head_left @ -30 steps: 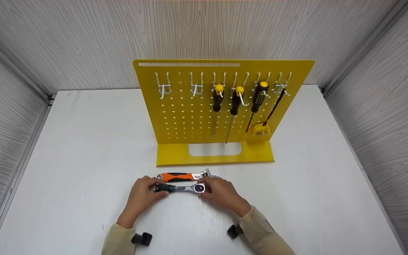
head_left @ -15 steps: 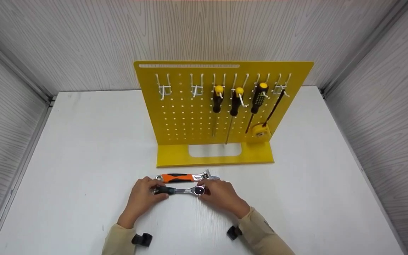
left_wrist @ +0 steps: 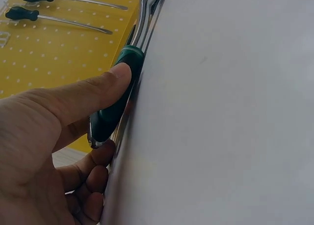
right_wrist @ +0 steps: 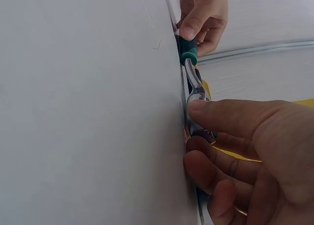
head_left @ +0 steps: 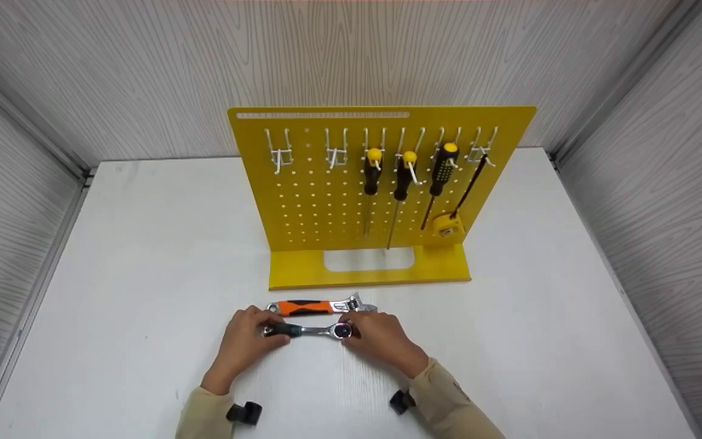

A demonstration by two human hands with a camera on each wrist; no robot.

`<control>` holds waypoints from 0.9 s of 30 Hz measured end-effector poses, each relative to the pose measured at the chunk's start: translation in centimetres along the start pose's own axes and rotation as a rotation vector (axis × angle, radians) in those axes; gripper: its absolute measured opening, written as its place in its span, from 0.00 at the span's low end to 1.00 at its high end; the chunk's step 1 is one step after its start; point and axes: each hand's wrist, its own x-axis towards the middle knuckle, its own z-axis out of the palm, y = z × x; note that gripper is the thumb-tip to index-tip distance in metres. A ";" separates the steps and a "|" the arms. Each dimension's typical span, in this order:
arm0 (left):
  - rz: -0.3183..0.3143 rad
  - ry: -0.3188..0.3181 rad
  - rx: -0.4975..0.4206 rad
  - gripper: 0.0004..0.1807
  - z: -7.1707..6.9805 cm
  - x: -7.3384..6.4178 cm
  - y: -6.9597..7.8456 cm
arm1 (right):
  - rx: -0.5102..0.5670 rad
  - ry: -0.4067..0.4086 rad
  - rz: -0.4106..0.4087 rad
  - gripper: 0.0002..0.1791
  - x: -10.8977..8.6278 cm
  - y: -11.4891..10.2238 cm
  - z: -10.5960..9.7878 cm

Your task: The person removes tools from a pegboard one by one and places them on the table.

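Note:
A ratchet wrench [head_left: 314,331] with a dark green and black handle and a chrome round head lies crosswise between both hands. My left hand [head_left: 246,338] pinches its handle end between thumb and fingers; the left wrist view shows the thumb on the green grip [left_wrist: 117,99]. At the other end my right hand [head_left: 382,340] pinches the chrome head [right_wrist: 196,119] between thumb and fingertips. Just behind it, on the white table, an adjustable wrench [head_left: 305,307] with an orange and black handle lies parallel, its jaw end partly behind the right hand.
A yellow pegboard [head_left: 320,201] stands on its base behind the wrenches. Several hooks line its top. Three screwdrivers [head_left: 442,174] and a yellow tape measure [head_left: 448,225] on a dark strap hang there; two left hooks [head_left: 279,157] bear nothing. Wood-grain panels wall the table.
The ratchet wrench, held by both hands, sits slightly nearer the front, with a wider gap to the adjustable wrench. The grips stay the same, and the whole view shifts a little.

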 end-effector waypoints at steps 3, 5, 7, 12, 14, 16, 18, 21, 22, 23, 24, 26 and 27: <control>-0.008 -0.011 -0.005 0.13 -0.1 0.0 0.0 | 0.011 -0.009 0.008 0.16 0.0 0.0 0.1; -0.010 -0.018 -0.009 0.14 -0.1 0.1 0.0 | 0.018 -0.011 0.011 0.16 0.0 0.0 0.1; -0.012 -0.024 -0.014 0.14 -0.2 0.0 0.0 | 0.031 -0.011 0.015 0.15 0.0 0.0 0.1; -0.009 -0.031 -0.002 0.14 -0.2 0.1 -0.1 | 0.061 -0.011 0.026 0.12 0.0 -0.1 -0.1; -0.005 -0.033 0.004 0.15 -0.2 0.1 -0.2 | 0.072 -0.016 0.031 0.12 0.0 -0.1 -0.2; -0.003 -0.040 0.003 0.16 -0.3 0.2 -0.2 | 0.082 -0.022 0.036 0.12 0.0 -0.1 -0.2; -0.008 -0.047 -0.005 0.16 -0.3 0.2 -0.2 | 0.095 -0.028 0.038 0.12 0.0 0.0 -0.3; -0.016 -0.051 -0.021 0.16 -0.5 0.2 -0.2 | 0.110 -0.033 0.041 0.13 0.0 0.1 -0.1; -0.017 -0.053 -0.024 0.16 -0.5 0.1 -0.2 | 0.114 -0.033 0.042 0.14 0.0 0.1 -0.1; -0.019 -0.053 -0.026 0.17 -0.5 0.1 -0.2 | 0.118 -0.034 0.042 0.15 0.0 0.2 -0.1; -0.020 -0.053 -0.028 0.17 -0.6 0.0 -0.2 | 0.123 -0.035 0.045 0.16 0.0 0.2 -0.1; -0.025 -0.055 -0.028 0.17 -0.6 0.0 -0.2 | 0.134 -0.039 0.050 0.17 0.0 0.2 -0.1; -0.028 -0.057 -0.028 0.17 -0.6 0.0 -0.2 | 0.139 -0.041 0.052 0.17 0.0 0.3 -0.1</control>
